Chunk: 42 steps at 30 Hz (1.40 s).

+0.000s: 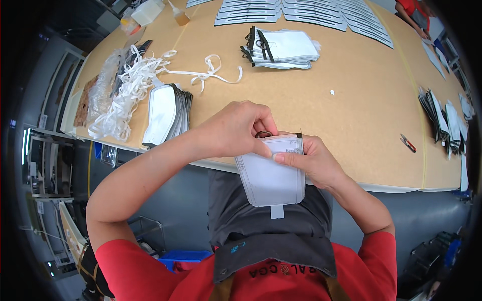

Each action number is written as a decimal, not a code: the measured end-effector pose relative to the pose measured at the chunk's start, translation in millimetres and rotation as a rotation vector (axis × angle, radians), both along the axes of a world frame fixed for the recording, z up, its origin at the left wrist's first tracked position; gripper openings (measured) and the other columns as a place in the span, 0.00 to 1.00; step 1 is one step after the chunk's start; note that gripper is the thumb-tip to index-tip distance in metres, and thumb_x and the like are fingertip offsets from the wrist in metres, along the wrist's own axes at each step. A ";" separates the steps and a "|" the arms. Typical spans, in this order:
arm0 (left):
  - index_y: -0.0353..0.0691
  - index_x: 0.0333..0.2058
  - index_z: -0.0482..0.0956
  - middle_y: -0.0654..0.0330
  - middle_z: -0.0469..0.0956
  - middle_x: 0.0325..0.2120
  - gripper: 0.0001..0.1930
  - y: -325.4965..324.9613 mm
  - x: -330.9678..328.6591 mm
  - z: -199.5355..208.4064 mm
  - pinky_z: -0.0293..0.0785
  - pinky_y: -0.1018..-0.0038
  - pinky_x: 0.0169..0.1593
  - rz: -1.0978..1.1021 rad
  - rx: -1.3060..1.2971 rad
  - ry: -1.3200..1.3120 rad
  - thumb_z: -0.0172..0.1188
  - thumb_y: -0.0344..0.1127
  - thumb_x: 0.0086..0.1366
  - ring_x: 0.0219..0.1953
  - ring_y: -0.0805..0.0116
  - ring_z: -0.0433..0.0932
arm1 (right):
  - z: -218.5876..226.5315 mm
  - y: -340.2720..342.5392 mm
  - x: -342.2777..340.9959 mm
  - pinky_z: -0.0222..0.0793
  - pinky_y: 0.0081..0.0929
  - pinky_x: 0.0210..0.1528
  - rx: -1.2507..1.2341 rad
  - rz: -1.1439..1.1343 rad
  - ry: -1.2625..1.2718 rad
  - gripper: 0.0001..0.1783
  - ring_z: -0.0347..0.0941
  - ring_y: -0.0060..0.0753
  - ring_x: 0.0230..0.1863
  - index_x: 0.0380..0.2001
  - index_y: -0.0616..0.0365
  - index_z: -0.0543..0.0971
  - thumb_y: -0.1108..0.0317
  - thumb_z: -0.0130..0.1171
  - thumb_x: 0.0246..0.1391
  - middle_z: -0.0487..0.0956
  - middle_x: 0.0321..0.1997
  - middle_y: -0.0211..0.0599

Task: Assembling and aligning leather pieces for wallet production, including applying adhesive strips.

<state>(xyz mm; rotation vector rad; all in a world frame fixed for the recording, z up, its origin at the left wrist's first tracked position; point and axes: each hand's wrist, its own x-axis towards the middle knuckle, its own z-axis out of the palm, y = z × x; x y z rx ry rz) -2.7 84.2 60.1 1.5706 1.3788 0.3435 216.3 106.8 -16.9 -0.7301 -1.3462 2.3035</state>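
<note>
At the table's near edge I hold a white stitched panel (273, 175), tapered and flat, with a small tab hanging at its bottom. My left hand (243, 125) is closed at the panel's upper left corner, its thumb on the front face. A dark ring (263, 134) shows at the top edge beneath those fingers. Gripping the upper right side, my right hand (321, 160) has its thumb across the front and its fingers behind. A strip of dark trim runs along that corner. What lies behind the panel is hidden.
A stack of similar panels with dark straps (288, 47) lies ahead, and another stack (163, 113) sits left near tangled white ribbon (130, 90). Small red-handled snips (408, 143) rest at right. Rows of flat panels (248, 12) line the back. Another person (414, 17) works at far right.
</note>
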 end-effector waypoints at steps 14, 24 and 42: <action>0.37 0.49 0.73 0.60 0.76 0.37 0.26 12.5 -1.5 -10.7 0.74 0.73 0.45 -0.086 0.153 -0.053 0.72 0.31 0.51 0.39 0.71 0.75 | -6.3 -4.7 1.2 0.75 0.27 0.51 -0.111 -0.145 -0.005 0.22 0.78 0.25 0.47 0.54 0.68 0.76 0.72 0.65 0.57 0.82 0.49 0.39; 0.30 0.55 0.74 0.56 0.80 0.47 0.18 -62.0 2.0 -73.4 0.75 0.72 0.55 0.662 0.000 -0.835 0.59 0.30 0.69 0.50 0.71 0.79 | -12.8 -3.1 21.1 0.73 0.27 0.54 -0.180 -0.305 -0.012 0.26 0.78 0.28 0.49 0.56 0.69 0.74 0.71 0.65 0.56 0.81 0.49 0.41; 0.31 0.35 0.84 0.62 0.83 0.26 0.06 -79.3 31.7 -94.9 0.77 0.80 0.32 0.787 0.485 -0.244 0.66 0.29 0.62 0.27 0.79 0.80 | -25.9 -14.7 18.6 0.70 0.27 0.56 -0.120 -0.284 -0.103 0.26 0.76 0.28 0.50 0.55 0.70 0.74 0.70 0.66 0.55 0.80 0.51 0.41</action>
